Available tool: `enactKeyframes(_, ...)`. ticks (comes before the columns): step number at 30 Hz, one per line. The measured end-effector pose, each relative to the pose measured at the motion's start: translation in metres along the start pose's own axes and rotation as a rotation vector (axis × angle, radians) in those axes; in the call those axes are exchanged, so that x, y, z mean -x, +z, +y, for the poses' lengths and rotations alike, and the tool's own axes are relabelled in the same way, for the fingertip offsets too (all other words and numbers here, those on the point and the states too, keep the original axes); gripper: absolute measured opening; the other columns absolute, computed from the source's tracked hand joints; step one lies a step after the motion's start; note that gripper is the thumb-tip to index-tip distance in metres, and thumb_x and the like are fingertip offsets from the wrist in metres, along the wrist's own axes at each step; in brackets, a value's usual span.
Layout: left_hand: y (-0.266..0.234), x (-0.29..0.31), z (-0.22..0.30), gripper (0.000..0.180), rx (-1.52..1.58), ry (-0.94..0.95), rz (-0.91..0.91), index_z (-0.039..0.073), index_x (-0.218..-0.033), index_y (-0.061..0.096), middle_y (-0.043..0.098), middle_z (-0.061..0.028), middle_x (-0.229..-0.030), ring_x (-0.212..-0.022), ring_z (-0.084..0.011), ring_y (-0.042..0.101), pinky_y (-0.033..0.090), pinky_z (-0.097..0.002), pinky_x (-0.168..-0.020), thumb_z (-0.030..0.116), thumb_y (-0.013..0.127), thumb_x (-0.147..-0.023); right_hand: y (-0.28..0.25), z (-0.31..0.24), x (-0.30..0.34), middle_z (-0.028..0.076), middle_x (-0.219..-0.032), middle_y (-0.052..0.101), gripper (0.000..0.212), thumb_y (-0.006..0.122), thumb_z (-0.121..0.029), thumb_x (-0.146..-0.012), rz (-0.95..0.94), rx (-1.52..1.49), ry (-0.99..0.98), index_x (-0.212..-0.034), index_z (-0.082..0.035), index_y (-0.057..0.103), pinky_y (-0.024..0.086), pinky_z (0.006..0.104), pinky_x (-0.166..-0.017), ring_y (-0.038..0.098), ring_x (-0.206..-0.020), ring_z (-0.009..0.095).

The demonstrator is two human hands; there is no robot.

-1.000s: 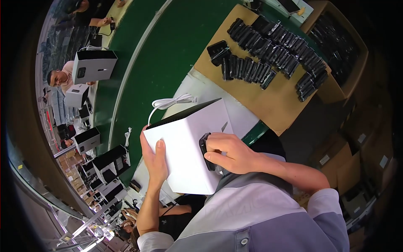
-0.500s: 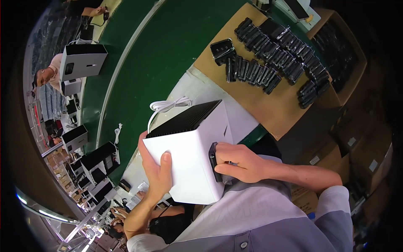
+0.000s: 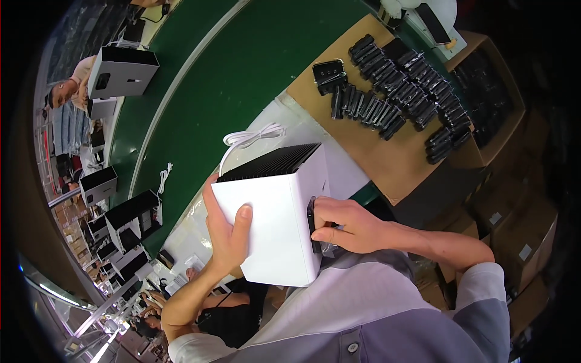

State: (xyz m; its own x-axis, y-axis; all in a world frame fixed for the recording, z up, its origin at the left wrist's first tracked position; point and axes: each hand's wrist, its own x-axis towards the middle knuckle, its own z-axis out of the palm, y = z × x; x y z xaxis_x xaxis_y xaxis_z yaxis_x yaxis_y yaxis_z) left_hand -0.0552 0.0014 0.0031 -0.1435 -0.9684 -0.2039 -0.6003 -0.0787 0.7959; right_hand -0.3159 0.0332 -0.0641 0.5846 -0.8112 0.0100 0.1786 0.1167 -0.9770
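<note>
Left-hand grip [image 3: 229,239] is wrapped around the left edge of a white box-shaped appliance [image 3: 263,233], thumb flat on its big blank face, fingers going round behind. Right-hand grip [image 3: 348,224] is curled up tight against a black plastic part [image 3: 313,224] on the appliance's right-hand side; can't tell if it's actually pinching that part or just pushing on it. Bit of clear film [image 3: 328,248] pokes out below those knuckles.

So the appliance sits mid-frame, tilted, right in front of the gray and white shirt [image 3: 339,308]. Its ribbed black panel [image 3: 272,164] faces the top of the frame, and a bundled white power cord [image 3: 254,136] lies just past it on the pale strip of tabletop [image 3: 302,124]. Big green surface [image 3: 230,91] beyond that.

Upper right: cardboard sheet [image 3: 387,175] with rows of black plastic pieces [image 3: 399,88], some looking shiny like they're in clear wrap. Open carton [image 3: 505,130] just beside it, more dark stuff inside. Upper left has another white-and-black appliance [image 3: 124,75] with a co-worker [image 3: 75,85] next to it. Lower left, somebody in a dark top [image 3: 233,317].
</note>
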Motion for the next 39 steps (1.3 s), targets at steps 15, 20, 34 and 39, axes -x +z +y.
enactKeyframes(15, 0.004, 0.003, 0.006, 0.067, 0.12, -0.019, 0.008, -0.004, -0.147, 0.026, 0.054, -0.0178, -0.126, -0.115, -0.0226, 0.053, 0.042, -0.0367, -0.102, 0.024, 0.061, -0.097, 0.011, 0.012, 0.022, 0.009, -0.083, 0.059, 0.023, 0.079, -0.013, -0.083, -0.045, -0.014, 0.011, -0.081, -0.003, 0.059, 0.048, 0.0343, -0.068, 0.06, -0.075, 0.025)
enactKeyframes(20, 0.009, 0.01, 0.002, 0.07, 0.144, -0.043, 0.037, -0.004, -0.146, 0.031, 0.052, -0.0148, -0.129, -0.115, -0.0198, 0.051, 0.041, -0.0339, -0.102, 0.035, 0.063, -0.098, -0.019, 0.078, 0.075, 0.013, -0.109, 0.064, 0.03, 0.076, -0.016, -0.081, -0.126, 0.71, 0.187, -0.105, -0.003, 0.063, 0.048, 0.0427, -0.095, 0.059, -0.109, 0.034)
enactKeyframes(34, -0.02, 0.045, -0.018, 0.035, 0.341, -0.318, -0.059, -0.003, -0.116, 0.066, 0.072, -0.0033, -0.096, -0.075, -0.0056, 0.063, 0.048, -0.0197, -0.064, 0.027, 0.067, -0.098, 0.041, 0.011, -0.05, 0.02, -0.155, 0.031, 0.057, 0.045, -0.026, -0.102, 0.887, 0.06, -0.416, -0.149, 0.004, 0.03, 0.018, 0.0402, -0.12, 0.026, -0.147, 0.03)
enactKeyframes(39, -0.018, 0.045, -0.027, 0.027, 0.418, -0.324, -0.022, 0.002, -0.112, 0.069, 0.067, 0.0044, -0.075, -0.054, 0.0002, 0.048, 0.03, -0.0187, -0.046, 0.024, 0.069, -0.096, 0.039, 0.035, -0.051, 0.018, -0.15, 0.037, 0.053, 0.04, -0.028, -0.105, 0.848, -0.13, -0.421, -0.146, 0.005, 0.034, 0.02, 0.0381, -0.119, 0.03, -0.144, 0.028)
